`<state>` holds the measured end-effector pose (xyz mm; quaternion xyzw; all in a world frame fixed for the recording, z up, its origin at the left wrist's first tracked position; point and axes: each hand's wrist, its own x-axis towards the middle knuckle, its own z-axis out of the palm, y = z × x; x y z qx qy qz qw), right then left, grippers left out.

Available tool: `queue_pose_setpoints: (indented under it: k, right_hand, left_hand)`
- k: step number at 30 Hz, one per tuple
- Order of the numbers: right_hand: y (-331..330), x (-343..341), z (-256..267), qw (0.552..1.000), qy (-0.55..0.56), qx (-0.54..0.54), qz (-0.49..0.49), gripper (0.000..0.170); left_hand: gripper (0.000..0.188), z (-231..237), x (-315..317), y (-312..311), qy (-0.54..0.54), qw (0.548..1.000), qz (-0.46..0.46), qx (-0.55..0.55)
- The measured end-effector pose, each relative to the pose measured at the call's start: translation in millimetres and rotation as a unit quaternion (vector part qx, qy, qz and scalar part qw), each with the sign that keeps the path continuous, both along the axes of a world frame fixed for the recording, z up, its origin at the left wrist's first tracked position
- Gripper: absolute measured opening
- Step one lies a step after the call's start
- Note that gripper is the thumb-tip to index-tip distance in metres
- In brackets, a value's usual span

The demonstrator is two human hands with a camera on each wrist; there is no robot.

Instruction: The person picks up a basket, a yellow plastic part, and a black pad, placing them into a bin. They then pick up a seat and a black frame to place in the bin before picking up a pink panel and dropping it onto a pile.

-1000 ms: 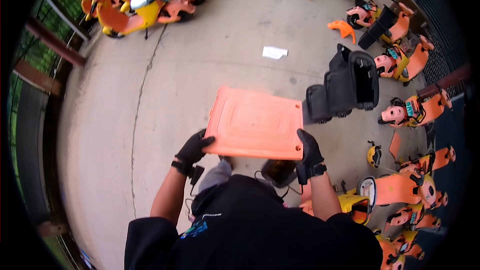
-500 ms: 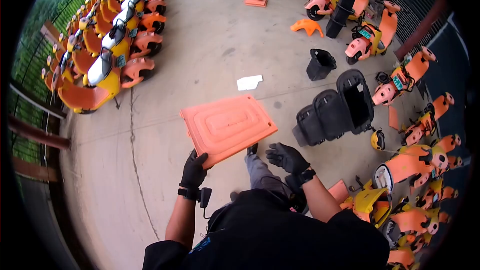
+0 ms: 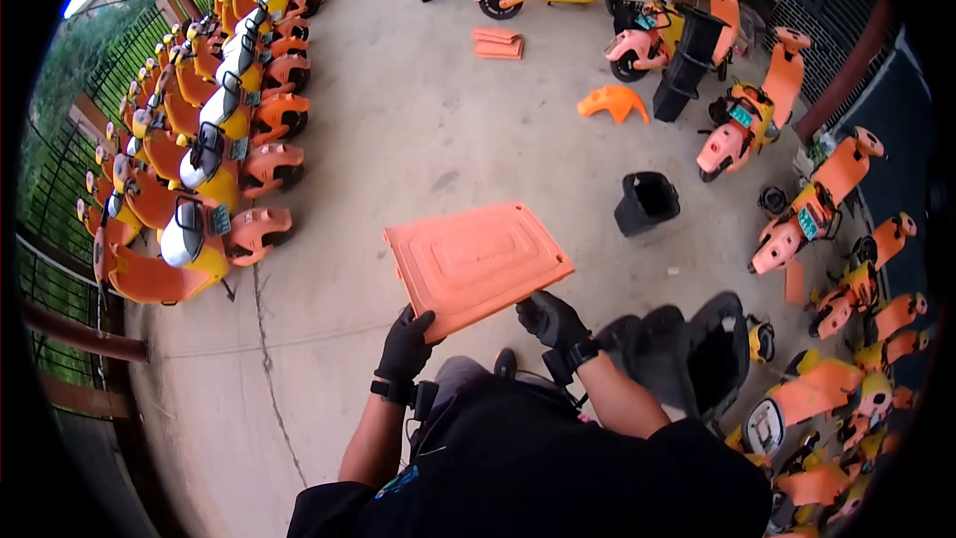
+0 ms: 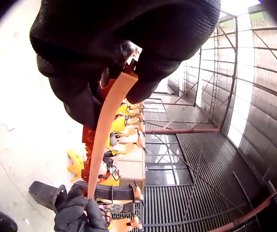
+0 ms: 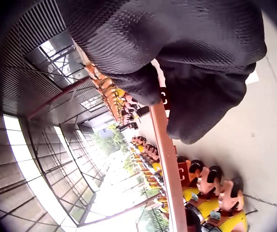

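An orange plastic lid (image 3: 478, 259) with stepped rectangular ridges is held in front of the body, flat side up and slightly slanted. My gloved left hand (image 3: 405, 344) pinches its near left corner, thumb on top. At the near right edge, my gloved right hand (image 3: 554, 321) grips the lid with the fingers underneath. Seen edge-on in the left wrist view, the lid (image 4: 105, 121) is a thin curved strip between thumb and fingers. The right wrist view likewise has the lid's edge (image 5: 166, 159) running out from between the gloved thumb and fingers.
Black bins (image 3: 712, 359) lie beside my right forearm, and another black bin (image 3: 647, 204) stands farther forward. An orange curved panel (image 3: 612, 103) and stacked orange pieces (image 3: 497, 43) lie on the concrete. Rows of yellow-orange scooters (image 3: 239, 159) line both sides.
My right hand let go of the lid, stood apart from it half a second ago, and now grips its near edge again. The left hand kept hold. The view has moved forward past the black bins.
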<state>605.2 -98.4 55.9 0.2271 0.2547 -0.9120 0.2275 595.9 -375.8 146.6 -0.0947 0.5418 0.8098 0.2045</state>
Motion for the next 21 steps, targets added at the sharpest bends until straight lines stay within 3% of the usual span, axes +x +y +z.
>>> queue_pose_setpoints:
  k: [2,7,9,11,13,16,21]
  right_hand:
    - [9.9,-31.8,-2.1,0.998,0.015,-0.003,-0.056,0.025]
    - [48.9,-131.1,0.2,0.995,-0.034,-0.02,-0.086,0.034]
    - [69.6,-169.7,1.2,0.994,-0.012,0.0,-0.108,0.035]
    - [94.4,-207.8,-7.2,0.993,-0.024,0.009,-0.116,0.033]
    - [104.9,-248.0,17.0,0.988,0.001,0.004,-0.156,0.029]
    - [135.3,-300.2,23.8,0.986,0.008,0.011,-0.164,0.029]
    - [178.6,-374.5,26.0,0.983,-0.007,0.005,-0.183,0.028]
  left_hand:
    - [0.037,0.1,-36.5,9.4,-0.021,1.0,-0.01,0.018]
    - [0.037,-9.0,-149.4,36.3,-0.031,0.998,-0.027,0.051]
    - [0.04,-24.9,-200.6,42.8,-0.019,0.994,-0.107,0.009]
    - [0.039,-34.4,-248.1,60.0,-0.01,0.994,-0.107,-0.024]
    - [0.038,-22.9,-295.3,88.7,-0.019,0.995,-0.092,-0.03]
    - [0.039,22.2,-355.7,118.6,-0.033,0.99,-0.124,0.06]
    - [0.043,14.8,-455.5,157.1,-0.038,0.985,-0.163,0.042]
